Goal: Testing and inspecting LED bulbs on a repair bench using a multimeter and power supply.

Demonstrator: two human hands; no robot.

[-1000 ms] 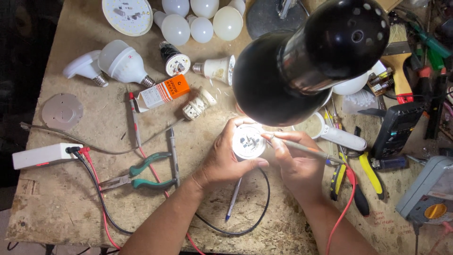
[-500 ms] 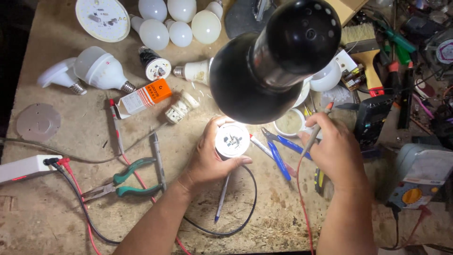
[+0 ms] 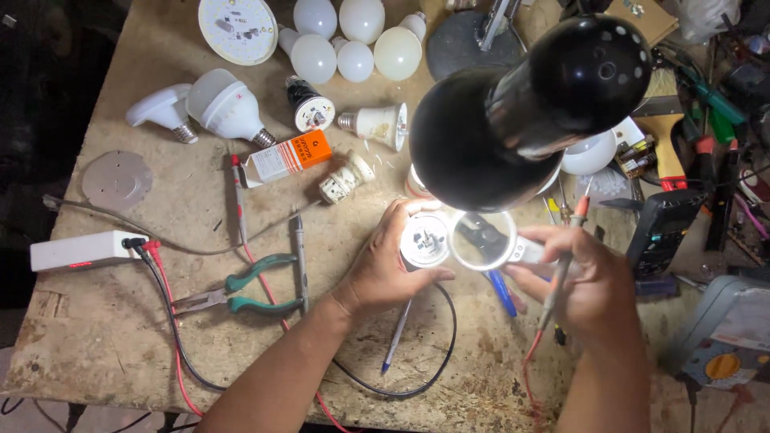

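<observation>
Hands meet in the middle of the worn wooden counter (image 3: 104, 337), under a big black lamp shade (image 3: 513, 120) that blocks part of the view. The left hand (image 3: 385, 269) comes up from the bottom edge with the wrist bent, and its fingers wrap round a small round white bulb part (image 3: 423, 239), thumb below and fingertips over the top rim. The right hand (image 3: 597, 289) reaches in from the lower right. Its grip is closed on a round magnifying glass (image 3: 481, 239) and on a thin probe with a red tip (image 3: 565, 261), which stands up between the fingers. The glass sits just beside the bulb part, touching its right edge.

A blue pen (image 3: 397, 337) and a loop of black wire (image 3: 437, 361) lie under the left wrist. Green-handled pliers (image 3: 241, 289) lie to the left, near a white box (image 3: 80, 250) with red and black wires plugged in. Farther up are an orange and white carton (image 3: 285, 158) and a bunch of white bulbs (image 3: 345, 40). A black meter (image 3: 666, 228) and a paintbrush (image 3: 664, 132) sit on the right.
</observation>
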